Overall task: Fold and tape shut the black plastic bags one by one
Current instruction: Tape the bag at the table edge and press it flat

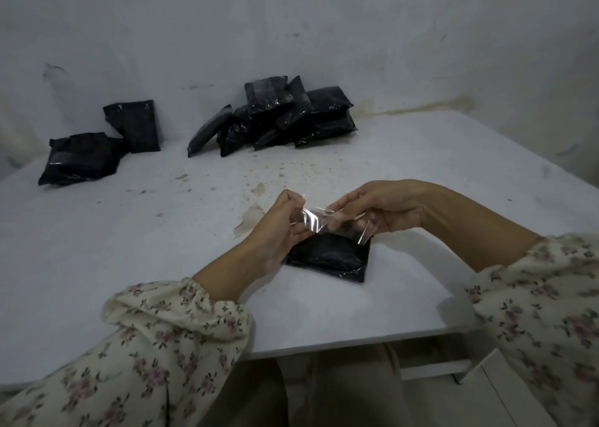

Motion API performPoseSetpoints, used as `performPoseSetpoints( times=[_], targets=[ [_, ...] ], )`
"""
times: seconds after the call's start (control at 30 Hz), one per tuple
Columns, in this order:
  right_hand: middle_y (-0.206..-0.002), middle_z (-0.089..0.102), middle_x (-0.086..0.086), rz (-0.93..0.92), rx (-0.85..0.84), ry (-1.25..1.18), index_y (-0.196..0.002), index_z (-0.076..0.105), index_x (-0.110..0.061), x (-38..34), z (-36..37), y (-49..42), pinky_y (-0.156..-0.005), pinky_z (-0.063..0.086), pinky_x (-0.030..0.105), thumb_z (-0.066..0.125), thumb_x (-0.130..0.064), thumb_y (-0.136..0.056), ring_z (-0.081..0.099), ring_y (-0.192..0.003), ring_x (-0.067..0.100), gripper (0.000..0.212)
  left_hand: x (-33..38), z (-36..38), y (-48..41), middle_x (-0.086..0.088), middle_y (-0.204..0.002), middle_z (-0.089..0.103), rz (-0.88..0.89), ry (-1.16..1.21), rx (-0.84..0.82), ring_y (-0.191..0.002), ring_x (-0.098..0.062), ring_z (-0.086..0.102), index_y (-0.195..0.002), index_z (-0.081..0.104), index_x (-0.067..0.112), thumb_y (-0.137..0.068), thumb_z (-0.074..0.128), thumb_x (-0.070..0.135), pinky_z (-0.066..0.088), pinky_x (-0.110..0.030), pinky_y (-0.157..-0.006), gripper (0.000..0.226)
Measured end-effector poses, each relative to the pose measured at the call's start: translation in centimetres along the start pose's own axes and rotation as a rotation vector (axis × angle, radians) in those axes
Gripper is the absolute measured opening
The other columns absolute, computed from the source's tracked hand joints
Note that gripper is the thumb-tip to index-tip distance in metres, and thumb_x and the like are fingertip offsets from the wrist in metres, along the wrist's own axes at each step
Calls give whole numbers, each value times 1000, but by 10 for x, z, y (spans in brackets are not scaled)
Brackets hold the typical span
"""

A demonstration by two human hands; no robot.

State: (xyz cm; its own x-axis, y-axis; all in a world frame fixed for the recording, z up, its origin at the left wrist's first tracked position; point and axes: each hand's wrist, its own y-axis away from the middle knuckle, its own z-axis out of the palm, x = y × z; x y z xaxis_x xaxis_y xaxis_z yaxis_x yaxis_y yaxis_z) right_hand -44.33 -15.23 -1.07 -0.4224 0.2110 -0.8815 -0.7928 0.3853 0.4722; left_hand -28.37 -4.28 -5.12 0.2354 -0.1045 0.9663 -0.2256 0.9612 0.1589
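Just below centre of the frame, the folded black bag (329, 259) is being left flat on the table (136, 232). A clear tape strip (316, 220) is being pinched taut above it, one end by the left hand (285, 228) and the other by the right hand (379, 206), fingers curled. Judged best, it is being lowered crease-free across the flap. Nothing is being blocked by the heap of bags (285, 115) at upper centre or the smaller pile (94, 151) at upper left.
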Motion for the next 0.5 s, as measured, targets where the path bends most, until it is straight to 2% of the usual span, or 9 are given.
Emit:
performPoseSetpoints(
  times=[0.13, 0.23, 0.3, 0.4, 0.5],
  targets=[
    [-84, 71, 5, 39, -7, 37, -94, 72, -9, 3, -2, 0, -48, 44, 12, 73, -8, -70, 49, -48, 2, 24, 3, 2, 3, -16, -87, 58, -10, 63, 19, -77, -22, 70, -79, 35, 17, -102, 37, 14, 56, -28, -83, 23],
    [-72, 68, 3, 62, 27, 70, -103, 70, -6, 13, -9, 3, -55, 47, 18, 74, -13, -65, 50, -47, 3, 38, 4, -4, 5, -17, -89, 61, -37, 182, 32, -93, -33, 70, -84, 34, 17, -102, 36, 15, 59, -28, -75, 18],
    [-71, 68, 3, 55, 46, 73, -98, 70, -8, 21, -16, 8, -57, 48, 19, 74, -12, -64, 52, -50, 6, 34, 5, -6, 6, -19, -91, 62, -47, 164, 24, -99, -34, 69, -84, 34, 17, -102, 35, 15, 59, -27, -76, 18],
    [-74, 68, 5, 56, 64, 74, -85, 71, -9, 28, -23, 16, -53, 48, 17, 76, -12, -64, 54, -59, 9, 22, 5, -4, 6, -17, -91, 62, -44, 130, 30, -100, -34, 69, -84, 36, 18, -103, 36, 15, 57, -30, -86, 19],
    [-71, 66, 4, 56, 107, 52, -89, 70, -5, 31, -26, 22, -53, 48, 15, 75, -13, -66, 54, -57, 7, 25, 4, -5, 7, -21, -98, 60, -47, 160, 45, -98, -33, 70, -84, 36, 18, -103, 36, 17, 57, -28, -84, 20]
  ],
)
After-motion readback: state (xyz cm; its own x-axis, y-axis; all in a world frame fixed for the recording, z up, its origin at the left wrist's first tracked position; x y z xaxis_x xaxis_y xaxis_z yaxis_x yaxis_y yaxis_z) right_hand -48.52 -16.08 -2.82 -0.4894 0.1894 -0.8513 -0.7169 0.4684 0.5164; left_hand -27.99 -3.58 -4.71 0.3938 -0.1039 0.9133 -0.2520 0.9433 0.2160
